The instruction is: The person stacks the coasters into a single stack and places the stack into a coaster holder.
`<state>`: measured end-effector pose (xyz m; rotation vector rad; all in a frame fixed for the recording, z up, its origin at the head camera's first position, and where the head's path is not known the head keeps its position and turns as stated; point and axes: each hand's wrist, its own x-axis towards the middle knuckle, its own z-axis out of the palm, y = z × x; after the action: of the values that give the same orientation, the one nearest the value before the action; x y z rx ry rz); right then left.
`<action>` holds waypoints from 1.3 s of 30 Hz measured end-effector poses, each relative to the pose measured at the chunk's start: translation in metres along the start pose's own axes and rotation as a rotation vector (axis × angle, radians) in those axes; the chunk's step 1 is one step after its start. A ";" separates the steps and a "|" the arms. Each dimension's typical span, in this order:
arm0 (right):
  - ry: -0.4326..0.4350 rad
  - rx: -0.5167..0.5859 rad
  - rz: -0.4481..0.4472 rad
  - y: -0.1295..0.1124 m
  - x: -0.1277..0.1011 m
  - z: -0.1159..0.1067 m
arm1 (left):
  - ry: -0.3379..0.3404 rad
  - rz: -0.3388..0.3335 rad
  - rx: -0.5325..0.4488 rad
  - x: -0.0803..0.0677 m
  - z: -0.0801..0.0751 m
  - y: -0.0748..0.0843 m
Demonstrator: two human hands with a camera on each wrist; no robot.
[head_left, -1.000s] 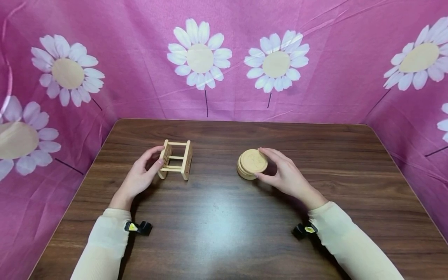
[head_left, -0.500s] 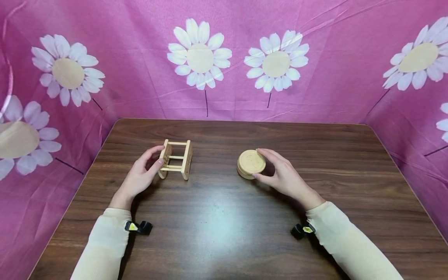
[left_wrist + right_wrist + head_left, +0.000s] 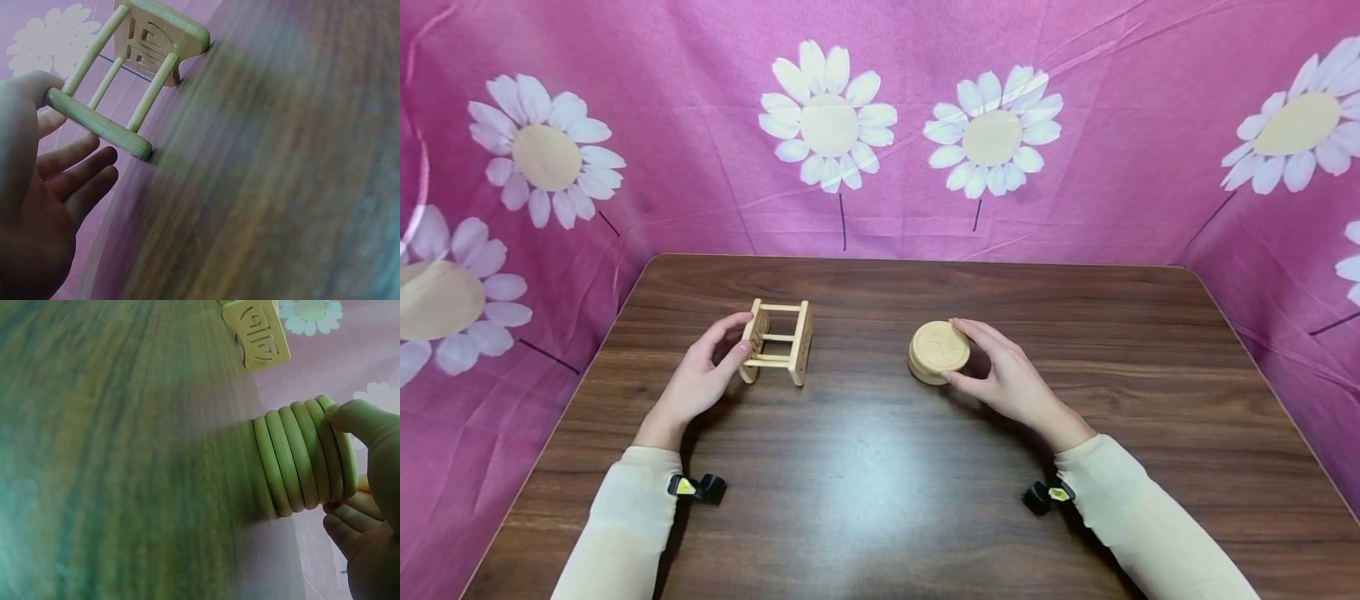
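On the left of the table in the head view stands a small light-wood rack, two side panels with cut-outs joined by thin rungs. My left hand pinches its left panel between thumb and fingers; in the left wrist view the thumb lies at one end of that panel. To the right is a stack of several round wooden coasters, the uppermost coaster bearing a faint engraved drawing. Thumb and fingers of my right hand hold the top of this stack from its right side.
The brown wood-grain table reaches back to a pink cloth printed with white daisies, which also hangs at both sides. A black wrist camera sits at the left sleeve, another black camera at the right.
My right hand has shifted slightly left, bringing the upper coaster more squarely over those beneath. During the last half second almost nothing moves. The left hand and rack stay put.
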<state>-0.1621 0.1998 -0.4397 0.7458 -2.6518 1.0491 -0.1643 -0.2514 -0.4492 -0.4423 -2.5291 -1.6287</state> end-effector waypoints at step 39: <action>-0.081 0.065 0.128 0.008 -0.010 -0.011 | 0.080 0.087 0.027 0.001 0.001 0.021</action>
<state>-0.1578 0.2155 -0.4397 0.6515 -2.7778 1.1667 -0.1591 -0.2424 -0.4313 -0.4677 -2.4349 -1.5478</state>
